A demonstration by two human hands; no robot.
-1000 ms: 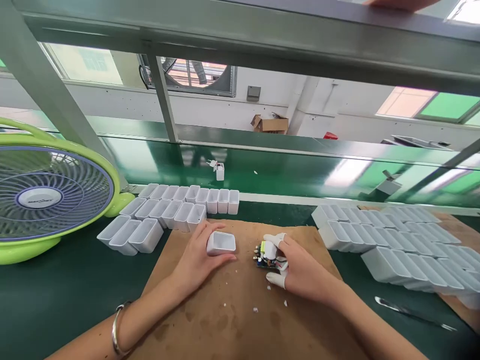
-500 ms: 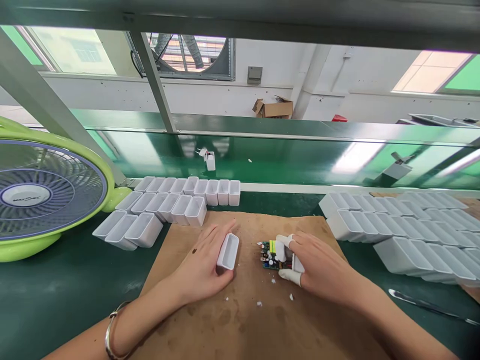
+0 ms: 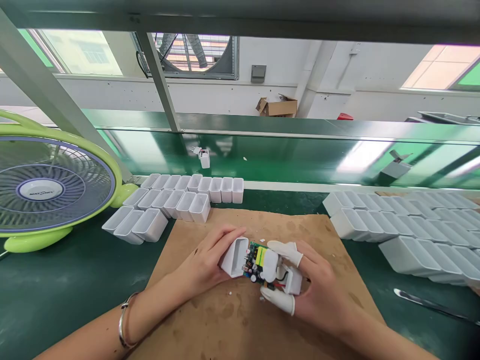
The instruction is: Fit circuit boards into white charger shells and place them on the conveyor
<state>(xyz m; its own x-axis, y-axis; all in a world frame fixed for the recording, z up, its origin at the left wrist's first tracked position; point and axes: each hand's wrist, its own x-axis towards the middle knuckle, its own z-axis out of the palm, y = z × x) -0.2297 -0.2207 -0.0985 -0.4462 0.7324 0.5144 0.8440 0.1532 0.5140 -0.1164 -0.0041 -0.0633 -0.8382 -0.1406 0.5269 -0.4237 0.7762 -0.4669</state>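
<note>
My left hand grips a small open white plastic case, its mouth turned towards the right. My right hand, with white finger cots on the thumb and a fingertip, holds a green circuit board carrying a yellow component and a white part. A white plastic piece sits at the board's far end, under my right fingers. The board's near end is right beside the case's mouth. Both hands are above a brown cardboard sheet scattered with small white crumbs.
Rows of white open cases stand left of the sheet, and more lie to the right. A green desk fan is at far left. A metal blade tool lies at right, and a white charger stands on the green belt behind.
My hands have come together over the sheet. The right hand has lifted the board off the sheet, and the left has turned the case so its mouth faces the board.
</note>
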